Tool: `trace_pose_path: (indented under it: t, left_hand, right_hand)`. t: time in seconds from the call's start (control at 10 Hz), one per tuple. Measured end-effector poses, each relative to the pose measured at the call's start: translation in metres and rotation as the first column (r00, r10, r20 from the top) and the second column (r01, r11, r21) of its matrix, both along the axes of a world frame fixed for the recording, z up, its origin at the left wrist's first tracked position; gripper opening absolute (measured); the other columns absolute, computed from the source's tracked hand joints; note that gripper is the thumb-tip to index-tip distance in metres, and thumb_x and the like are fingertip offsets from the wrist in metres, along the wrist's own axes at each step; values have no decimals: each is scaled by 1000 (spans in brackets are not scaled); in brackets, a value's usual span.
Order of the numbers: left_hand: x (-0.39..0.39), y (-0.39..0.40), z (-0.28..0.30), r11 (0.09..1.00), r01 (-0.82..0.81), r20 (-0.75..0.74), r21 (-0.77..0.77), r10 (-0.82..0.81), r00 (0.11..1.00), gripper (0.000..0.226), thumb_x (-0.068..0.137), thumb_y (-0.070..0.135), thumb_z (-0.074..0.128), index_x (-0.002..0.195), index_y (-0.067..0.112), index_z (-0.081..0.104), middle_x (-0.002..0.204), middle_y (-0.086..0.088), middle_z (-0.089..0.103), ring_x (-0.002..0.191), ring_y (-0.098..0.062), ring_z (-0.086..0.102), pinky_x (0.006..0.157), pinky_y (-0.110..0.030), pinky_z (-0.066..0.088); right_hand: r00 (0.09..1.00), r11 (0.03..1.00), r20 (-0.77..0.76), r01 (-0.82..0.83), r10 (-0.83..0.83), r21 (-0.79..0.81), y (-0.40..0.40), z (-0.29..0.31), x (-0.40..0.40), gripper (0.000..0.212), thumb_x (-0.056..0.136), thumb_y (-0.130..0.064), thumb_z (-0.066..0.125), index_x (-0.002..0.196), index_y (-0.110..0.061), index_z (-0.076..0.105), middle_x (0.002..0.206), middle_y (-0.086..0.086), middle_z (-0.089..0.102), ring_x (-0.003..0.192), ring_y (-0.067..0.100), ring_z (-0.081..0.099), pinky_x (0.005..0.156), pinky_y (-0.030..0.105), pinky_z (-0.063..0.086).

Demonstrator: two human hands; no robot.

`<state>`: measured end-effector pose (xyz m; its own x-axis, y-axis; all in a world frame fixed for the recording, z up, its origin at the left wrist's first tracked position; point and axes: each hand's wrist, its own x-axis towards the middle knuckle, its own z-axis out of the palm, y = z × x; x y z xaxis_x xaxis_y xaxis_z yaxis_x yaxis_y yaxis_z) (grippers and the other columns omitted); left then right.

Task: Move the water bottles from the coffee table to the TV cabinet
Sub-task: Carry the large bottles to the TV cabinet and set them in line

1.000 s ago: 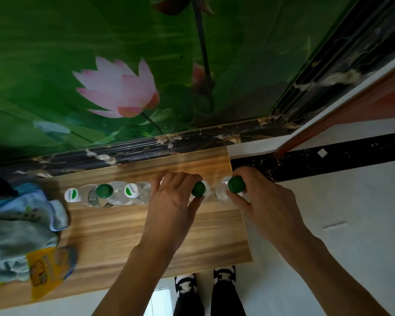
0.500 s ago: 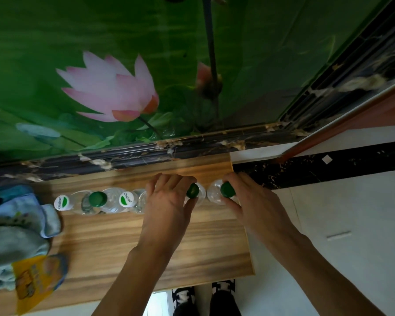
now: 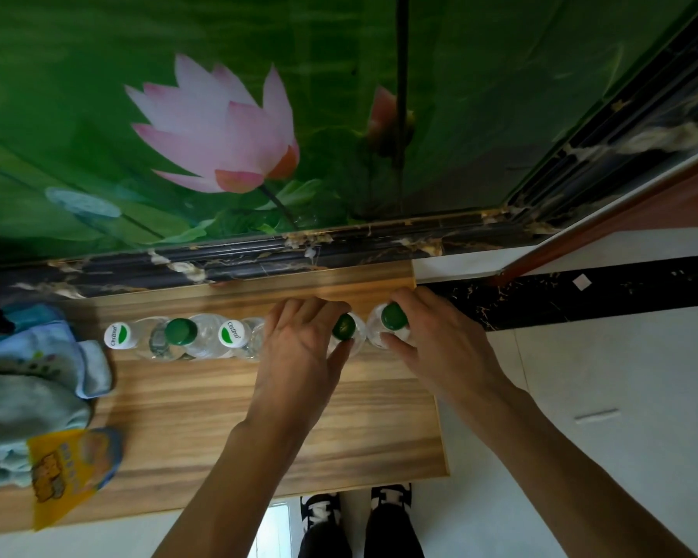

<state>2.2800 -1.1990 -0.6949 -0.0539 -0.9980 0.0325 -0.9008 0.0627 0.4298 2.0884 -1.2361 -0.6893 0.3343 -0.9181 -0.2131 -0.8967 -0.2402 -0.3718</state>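
Observation:
Several clear water bottles stand in a row on the wooden TV cabinet top (image 3: pixel 226 416), seen from above. From the left: a white-capped bottle (image 3: pixel 117 336), a green-capped bottle (image 3: pixel 180 332), another white-capped bottle (image 3: pixel 231 334). My left hand (image 3: pixel 303 352) wraps around a green-capped bottle (image 3: pixel 344 327), fingers over its far side, thumb near the cap. My right hand (image 3: pixel 436 340) grips the rightmost green-capped bottle (image 3: pixel 393 316) at the cabinet's right end. Both bottles stand upright on the wood.
A pile of light blue cloths (image 3: pixel 29 380) and a yellow packet (image 3: pixel 61 473) lie at the cabinet's left end. A lotus mural wall (image 3: pixel 218 126) with a dark marble border (image 3: pixel 339 247) rises behind. White floor (image 3: pixel 601 396) and my shoes (image 3: pixel 355 505) lie to the right and below.
Both hands stay on the same two green-capped bottles, which have shifted slightly left along the row. The view has tilted a little.

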Motion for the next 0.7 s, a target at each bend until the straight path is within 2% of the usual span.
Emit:
trace_pose_path:
  t: [0.2, 0.4, 0.6, 0.7]
  left_hand:
    - [0, -2, 1, 1000, -1, 38, 27, 0, 999, 36, 80, 27, 86, 114, 24, 73, 107, 6, 73, 100, -22, 65, 95, -38, 44]
    - [1, -3, -3, 1000, 6, 12, 30, -6, 1000, 34, 85, 29, 80, 118, 25, 70, 110, 6, 72, 102, -23, 63, 93, -35, 39]
    - [3, 1, 5, 994, 28, 28, 110, -32, 999, 49, 83, 33, 83, 128, 21, 68, 121, 3, 71, 113, -25, 62, 101, -37, 39]
    - [2, 6, 17, 989, 27, 58, 143, -35, 998, 64, 82, 37, 85, 139, 18, 62, 130, 0, 68, 122, -26, 60, 109, -40, 41]
  right_hand:
    - [1000, 999, 9, -16, 16, 45, 2, -1, -1, 36, 94, -37, 66, 126, -23, 56, 121, -4, 63, 107, 15, 63, 77, 20, 38]
    - [999, 999, 36, 28, -29, 35, 5, -1, 0, 36, 92, -39, 70, 122, -23, 59, 113, -5, 64, 99, 13, 64, 74, 19, 37]
    - [999, 1000, -42, 9, -8, 11, 8, 12, -2, 58, 89, -53, 67, 137, -28, 45, 120, -5, 59, 102, 15, 65, 69, 21, 37]
    - [996, 999, -91, 5, -9, -41, 11, 32, -7, 72, 88, -58, 65, 148, -26, 39, 133, -2, 55, 118, 18, 59, 79, 26, 48]
